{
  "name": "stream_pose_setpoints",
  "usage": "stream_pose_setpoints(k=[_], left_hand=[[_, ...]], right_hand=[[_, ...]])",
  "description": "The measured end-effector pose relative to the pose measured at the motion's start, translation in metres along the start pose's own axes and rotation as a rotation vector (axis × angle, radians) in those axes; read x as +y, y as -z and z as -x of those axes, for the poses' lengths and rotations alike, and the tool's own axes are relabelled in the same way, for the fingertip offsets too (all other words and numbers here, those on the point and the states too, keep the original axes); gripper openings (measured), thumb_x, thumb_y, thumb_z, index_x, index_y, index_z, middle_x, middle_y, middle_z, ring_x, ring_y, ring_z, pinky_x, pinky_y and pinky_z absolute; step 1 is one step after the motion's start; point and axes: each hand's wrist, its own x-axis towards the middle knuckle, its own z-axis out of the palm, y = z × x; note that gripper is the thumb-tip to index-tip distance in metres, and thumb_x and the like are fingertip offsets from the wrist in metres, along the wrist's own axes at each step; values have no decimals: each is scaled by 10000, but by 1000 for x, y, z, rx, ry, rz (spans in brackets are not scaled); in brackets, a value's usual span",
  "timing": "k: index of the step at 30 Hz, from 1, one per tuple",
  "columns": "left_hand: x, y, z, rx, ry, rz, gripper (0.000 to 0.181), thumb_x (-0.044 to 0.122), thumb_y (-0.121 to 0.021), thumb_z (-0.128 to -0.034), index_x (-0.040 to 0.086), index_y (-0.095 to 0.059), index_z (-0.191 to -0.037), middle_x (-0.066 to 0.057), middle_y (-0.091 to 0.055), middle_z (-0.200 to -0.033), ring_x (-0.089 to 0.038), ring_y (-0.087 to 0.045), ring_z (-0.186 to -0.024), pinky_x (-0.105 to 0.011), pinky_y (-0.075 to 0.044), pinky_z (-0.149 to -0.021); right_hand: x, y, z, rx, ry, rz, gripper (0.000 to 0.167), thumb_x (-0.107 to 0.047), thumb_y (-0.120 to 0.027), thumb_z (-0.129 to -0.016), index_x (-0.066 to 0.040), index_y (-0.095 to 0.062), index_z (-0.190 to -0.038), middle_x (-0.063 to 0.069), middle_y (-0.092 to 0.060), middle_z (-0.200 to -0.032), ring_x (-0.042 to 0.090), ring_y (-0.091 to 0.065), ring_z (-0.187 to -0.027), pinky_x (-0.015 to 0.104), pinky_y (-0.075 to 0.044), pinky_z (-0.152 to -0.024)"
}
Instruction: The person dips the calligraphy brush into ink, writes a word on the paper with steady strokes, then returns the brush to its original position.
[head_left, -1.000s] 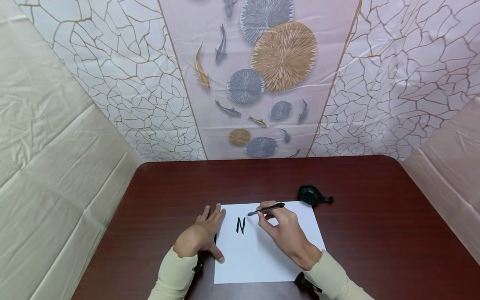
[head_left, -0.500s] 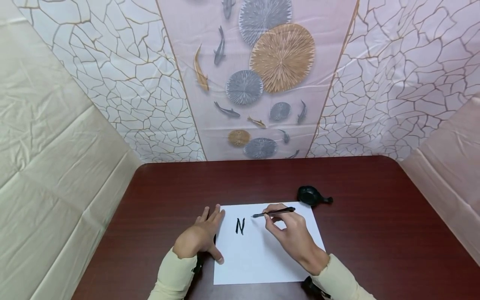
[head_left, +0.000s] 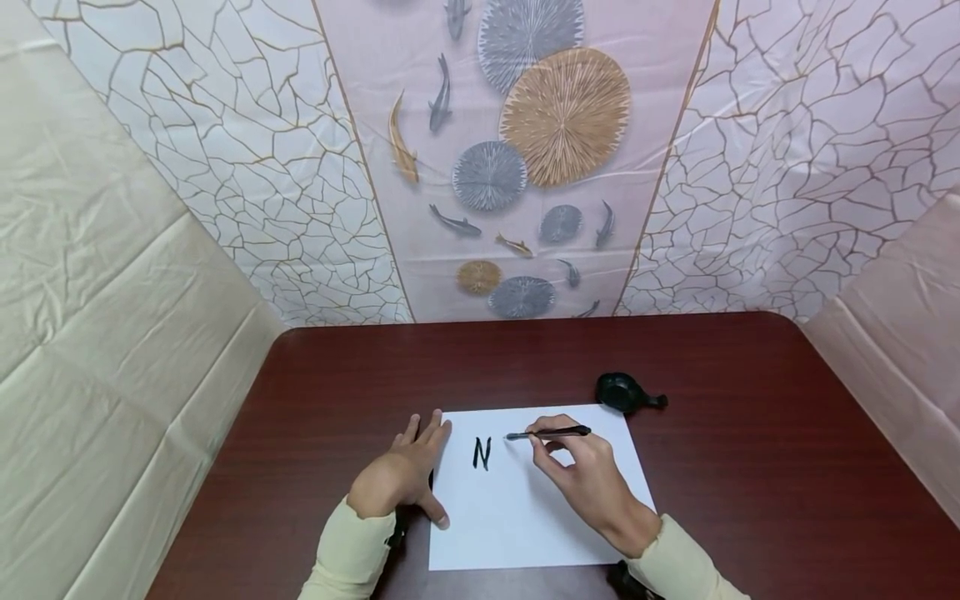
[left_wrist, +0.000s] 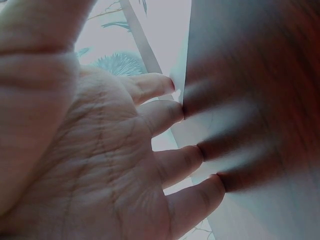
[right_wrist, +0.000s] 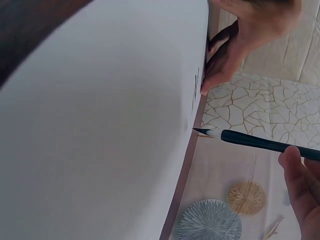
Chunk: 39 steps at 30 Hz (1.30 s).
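Observation:
A sheet of white paper (head_left: 510, 525) lies on the table, with a black letter N (head_left: 482, 454) at its upper left. My right hand (head_left: 588, 483) pinches a dark-handled writing brush (head_left: 558, 432) between thumb and fingers. In the right wrist view the brush (right_wrist: 255, 141) has a dark, pointed tip close to the paper; whether it touches, I cannot tell. My left hand (head_left: 401, 471) rests at the sheet's left edge, fingers spread and thumb on the paper. In the left wrist view, fingertips (left_wrist: 192, 156) of that hand meet the table and the paper's edge.
A small black dish (head_left: 618, 392) with a short handle sits at the paper's far right corner. The dark red-brown table (head_left: 750, 467) extends to both sides. Behind it hangs a patterned cloth (head_left: 525, 167), and beige cloth (head_left: 135, 333) flanks the left side.
My right hand has moved right with the brush, then slightly nearer to me, and the brush lies flatter. The left hand and the letter look the same.

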Motion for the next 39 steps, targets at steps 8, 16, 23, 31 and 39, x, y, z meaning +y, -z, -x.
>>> stream_pose_setpoints(k=[8,16,23,31,39], left_hand=[[1,0,1,-1,5,3,1431,297,-1068,-575,115,-195,-1693,-95,-28,-1784,-399,19,-1630,-625,-205,-1263],[1,1,-2,-8,20,-12,1444,316,-1069,-570,128,-185,-1696,-88,-19,-1786,-395,20,-1631,-628,-221,-1257],[1,1,-2,-18,29,-6,1447,310,-1070,-568,134,-184,-1698,-84,-8,-1786,-394,28,-1630,-633,-210,-1258],[1,2,0,-13,24,2,1440,303,-1071,-570,132,-190,-1695,-85,-19,-1786,-396,18,-1630,-647,-244,-1242],[1,1,-1,-17,13,-18,1447,330,-1067,-573,126,-177,-1696,-90,-12,-1785,-392,26,-1631,-615,-190,-1271]], right_hand=[[1,0,3,0,7,35,331,108,-818,-834,-89,-742,-1088,-12,-747,-1053,113,-732,-927,189,-596,-729],[3,2,6,1,-1,50,331,101,-829,-830,-88,-747,-1090,-7,-753,-1059,111,-735,-922,225,-608,-714],[2,1,7,11,3,59,349,114,-835,-816,-77,-747,-1094,-1,-756,-1064,119,-743,-909,194,-598,-724],[1,0,8,15,14,64,340,116,-831,-817,-59,-742,-1095,3,-753,-1066,113,-743,-902,208,-602,-711],[1,0,8,10,3,70,350,113,-840,-813,-72,-745,-1094,3,-752,-1060,115,-744,-909,192,-596,-723]])
